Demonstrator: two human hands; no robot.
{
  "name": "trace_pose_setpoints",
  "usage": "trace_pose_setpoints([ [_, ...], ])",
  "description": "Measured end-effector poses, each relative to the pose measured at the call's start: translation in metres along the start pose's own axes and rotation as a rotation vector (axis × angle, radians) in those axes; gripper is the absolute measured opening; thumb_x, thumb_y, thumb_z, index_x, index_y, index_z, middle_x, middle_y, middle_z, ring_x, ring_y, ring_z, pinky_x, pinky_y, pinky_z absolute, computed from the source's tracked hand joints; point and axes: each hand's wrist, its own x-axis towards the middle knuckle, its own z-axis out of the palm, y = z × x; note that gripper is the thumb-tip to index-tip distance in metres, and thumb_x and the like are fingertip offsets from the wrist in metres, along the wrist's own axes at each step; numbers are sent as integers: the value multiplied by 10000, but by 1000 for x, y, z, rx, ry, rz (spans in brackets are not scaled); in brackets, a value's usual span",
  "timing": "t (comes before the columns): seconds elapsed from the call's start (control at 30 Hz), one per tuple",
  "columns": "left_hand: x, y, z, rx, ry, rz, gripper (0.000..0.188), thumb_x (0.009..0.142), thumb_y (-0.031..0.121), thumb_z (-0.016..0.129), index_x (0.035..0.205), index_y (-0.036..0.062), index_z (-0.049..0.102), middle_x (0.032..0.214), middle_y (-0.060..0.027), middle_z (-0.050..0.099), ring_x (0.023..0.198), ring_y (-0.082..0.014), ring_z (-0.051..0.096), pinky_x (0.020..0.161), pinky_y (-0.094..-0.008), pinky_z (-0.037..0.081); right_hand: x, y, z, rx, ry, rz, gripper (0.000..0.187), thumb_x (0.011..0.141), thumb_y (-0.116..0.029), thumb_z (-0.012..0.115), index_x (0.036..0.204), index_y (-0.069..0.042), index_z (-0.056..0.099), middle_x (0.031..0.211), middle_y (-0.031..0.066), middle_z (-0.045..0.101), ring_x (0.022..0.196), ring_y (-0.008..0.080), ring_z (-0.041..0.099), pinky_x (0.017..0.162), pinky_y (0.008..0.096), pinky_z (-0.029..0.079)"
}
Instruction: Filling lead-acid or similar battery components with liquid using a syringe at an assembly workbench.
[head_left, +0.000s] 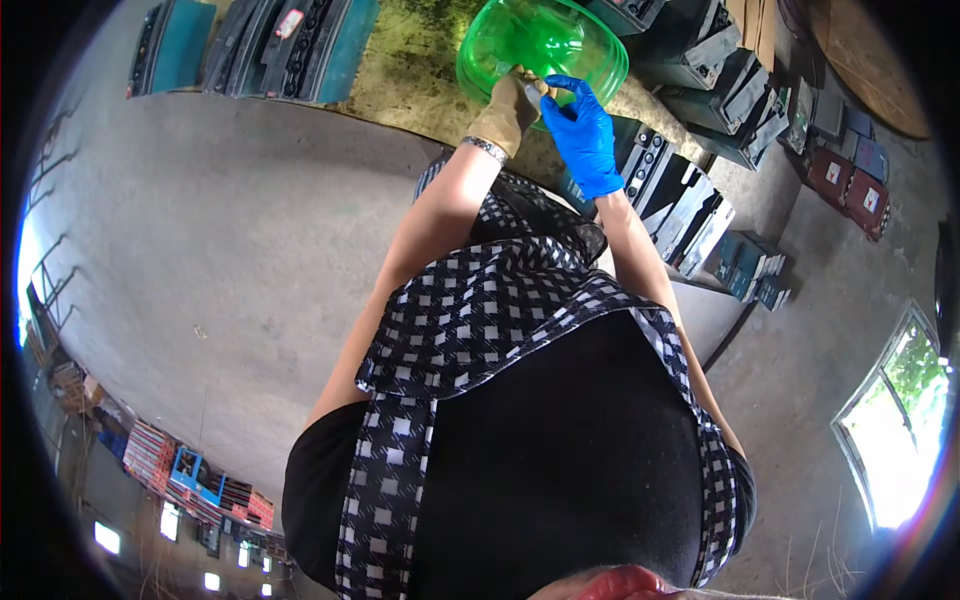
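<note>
A translucent green plastic basin (pixel 605 75) stands on the worn yellowish table, close to both hands. My left hand (pixel 507 112), in a tan glove, is at the basin's near rim with its fingers closed. Beside it is my right hand (pixel 583 135) in a blue glove, its thumb and forefinger bent toward the left fingertips. Between the two hands shows a small pale piece (pixel 533 97), too small to name. The fingers partly cover it.
Dark teal and black metal casings (pixel 290 45) stand in a row on the table (pixel 410 60) at the left. More casings (pixel 690 190) crowd the right side. Brown-red cases (pixel 848 187) lie farther right, near a window (pixel 895 420). Grey concrete floor (pixel 230 230) spreads at the left.
</note>
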Motion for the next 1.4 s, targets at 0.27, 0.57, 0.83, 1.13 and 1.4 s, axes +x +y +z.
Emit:
trace_pose_setpoints([
  [0.27,19,2,-15,63,-70,-52,249,1005,230,361,947,61,534,706,-22,499,647,-175,471,746,-275,427,-17,-15,-19,72,7,-3,246,879,-56,693,1115,-95,637,781,-42,605,663,7,468,579,198,396],
  [0.57,6,-1,-8,-121,-102,-213,348,1026,293,345,1194,38,513,801,-20,521,788,-174,513,892,-295,420,-22,-20,-34,86,10,107,234,892,-61,683,1119,-86,632,861,-9,639,765,28,565,616,189,441],
  [0.83,-85,-2,28,282,-169,-219,490,1009,369,428,1310,-13,494,1214,-159,628,1115,-338,599,1048,-477,420,3,-21,-84,606,-542,169,761,927,-582,529,1487,-111,324,1258,151,575,992,228,643,750,299,520],
  [1.13,-101,-15,32,470,-277,-121,544,936,508,572,1223,45,558,1210,-183,584,1133,-311,559,1001,-485,454,17,-14,-96,1182,-782,308,1013,872,-809,196,1393,25,437,1169,205,625,920,264,639,756,321,517],
  [1.4,-106,-61,0,1533,-458,582,164,889,227,659,921,71,699,808,-44,714,648,-140,657,605,-276,528,-36,-2,-177,1225,-450,181,1195,733,-911,305,1440,51,358,1089,143,580,773,179,508,607,246,391],
])
